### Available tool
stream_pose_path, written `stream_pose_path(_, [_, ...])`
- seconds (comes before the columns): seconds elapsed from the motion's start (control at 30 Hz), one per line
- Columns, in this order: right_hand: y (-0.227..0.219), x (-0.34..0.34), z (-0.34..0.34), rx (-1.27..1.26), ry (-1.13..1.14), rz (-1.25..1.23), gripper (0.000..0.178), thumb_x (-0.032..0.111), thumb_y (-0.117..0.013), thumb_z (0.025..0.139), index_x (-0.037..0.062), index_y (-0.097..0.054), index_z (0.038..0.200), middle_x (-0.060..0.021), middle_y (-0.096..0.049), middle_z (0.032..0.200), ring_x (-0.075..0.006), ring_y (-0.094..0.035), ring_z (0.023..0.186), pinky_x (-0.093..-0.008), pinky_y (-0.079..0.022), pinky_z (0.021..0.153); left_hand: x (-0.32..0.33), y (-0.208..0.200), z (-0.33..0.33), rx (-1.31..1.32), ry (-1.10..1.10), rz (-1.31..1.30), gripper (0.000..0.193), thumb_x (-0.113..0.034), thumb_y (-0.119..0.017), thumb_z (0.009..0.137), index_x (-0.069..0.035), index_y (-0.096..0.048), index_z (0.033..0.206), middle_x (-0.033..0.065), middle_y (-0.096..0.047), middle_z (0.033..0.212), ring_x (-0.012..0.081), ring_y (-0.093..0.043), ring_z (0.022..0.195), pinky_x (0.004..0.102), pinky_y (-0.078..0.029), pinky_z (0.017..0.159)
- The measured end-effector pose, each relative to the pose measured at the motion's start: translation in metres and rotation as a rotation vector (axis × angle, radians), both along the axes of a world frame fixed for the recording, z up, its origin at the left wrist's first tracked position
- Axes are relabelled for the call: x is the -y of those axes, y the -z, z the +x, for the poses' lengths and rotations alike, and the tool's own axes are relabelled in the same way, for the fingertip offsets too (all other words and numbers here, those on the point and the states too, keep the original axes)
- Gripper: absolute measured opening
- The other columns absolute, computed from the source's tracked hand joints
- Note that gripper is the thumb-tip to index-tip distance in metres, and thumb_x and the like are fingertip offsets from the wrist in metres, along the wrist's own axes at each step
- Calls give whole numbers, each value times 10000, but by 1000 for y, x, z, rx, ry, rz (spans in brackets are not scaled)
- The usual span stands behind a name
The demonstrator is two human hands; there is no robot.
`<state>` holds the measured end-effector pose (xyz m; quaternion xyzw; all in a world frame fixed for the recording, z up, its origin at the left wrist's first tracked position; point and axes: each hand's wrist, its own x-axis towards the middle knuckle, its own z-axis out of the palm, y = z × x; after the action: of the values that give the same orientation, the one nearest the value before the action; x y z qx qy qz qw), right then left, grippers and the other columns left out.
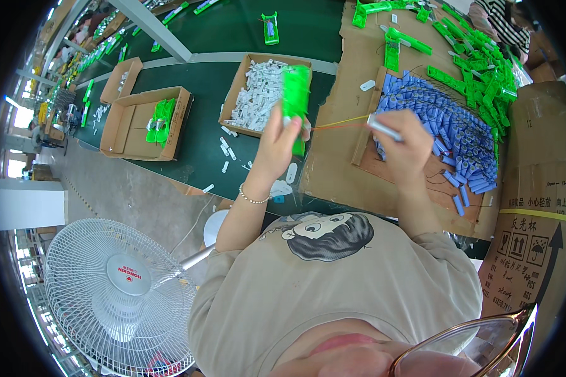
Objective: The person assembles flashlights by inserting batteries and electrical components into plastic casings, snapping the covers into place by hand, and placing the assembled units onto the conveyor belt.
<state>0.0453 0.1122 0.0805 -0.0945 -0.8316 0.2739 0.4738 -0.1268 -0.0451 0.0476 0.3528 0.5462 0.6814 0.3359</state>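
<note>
My left hand (275,143) grips a bright green plastic housing (295,91), raised upright over the table and slightly blurred. Closed around a pale, wired cylinder (385,128) is my right hand (409,141), above the near left part of a pile of blue cylindrical batteries (443,113). Thin yellow and red wires (339,122) stretch between the cylinder and the housing. Fingers cover part of both held pieces. Just left of the housing sits a cardboard box of small white parts (231,103).
More green housings (478,69) lie heaped at the far right on cardboard. A shallow box (122,125) with green pieces stands left. Loose white parts (226,147) lie near the table edge. A fan (129,276) stands lower left; a tall carton (534,151) borders the right.
</note>
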Motion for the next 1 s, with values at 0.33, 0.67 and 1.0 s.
stream_pose_path(0.33, [9,-9,-20,-191,-436,-1028,127,124,-584,903,25,-551,975,-125,-649,905,-99,-563,655,-189,-436,573,4,11,29,166,296,-68,492,-100,-524,879,-17,-333,1324,77,-556,943,166,-591,754,308,-496,662])
stream_pose_path(0.67, [3,-1,-25,-291,-411,-1124,170,115,-615,886,-1,-540,983,-106,-658,825,-159,-649,703,-227,-478,515,4,14,31,183,130,-53,473,-36,-560,837,-33,-376,1272,99,-574,939,187,-619,734,317,-511,655])
stream_pose_path(1.0, [-8,7,-11,-117,-598,-851,152,28,-638,845,-14,-552,963,-141,-676,840,-134,-637,701,-219,-474,539,-4,14,33,89,64,-156,569,32,-602,771,-20,-376,1290,103,-563,1041,173,-606,898,304,-525,687])
